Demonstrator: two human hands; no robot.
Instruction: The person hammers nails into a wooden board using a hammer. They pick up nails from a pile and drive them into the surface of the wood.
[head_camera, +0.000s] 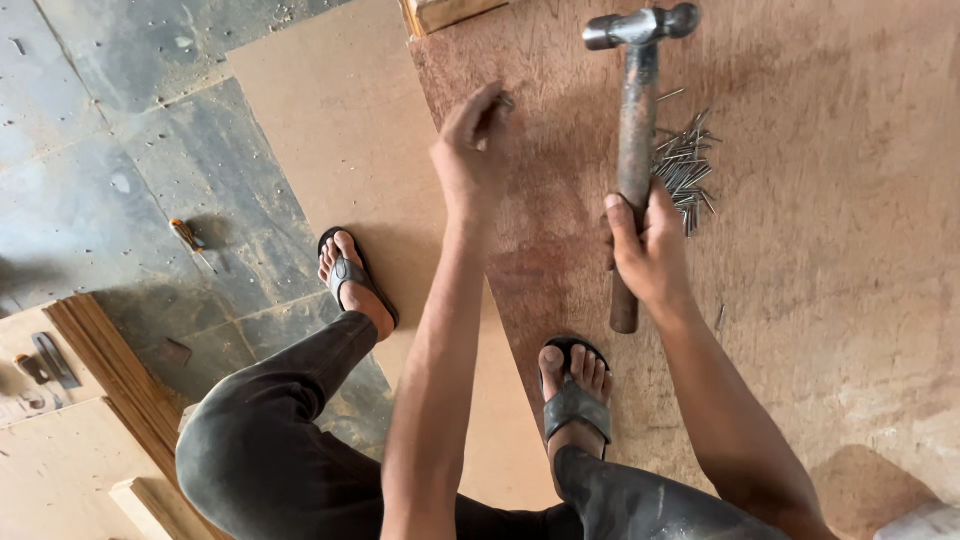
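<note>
My right hand (648, 250) grips the wooden handle of a ball-peen hammer (636, 110), whose steel head points away from me over a reddish plywood sheet (820, 230). My left hand (472, 150) pinches a small nail (505, 100) between fingertips near the sheet's left edge. A loose pile of nails (685, 165) lies on the plywood just right of the hammer handle.
A paler board (350, 130) lies under the plywood on the grey stone floor. My sandalled feet (350, 275) (575, 395) stand on the boards. A screwdriver (188, 236) lies on the floor at left. Stacked wood panels (100, 360) and tools sit at lower left; a wooden block (445, 12) at top.
</note>
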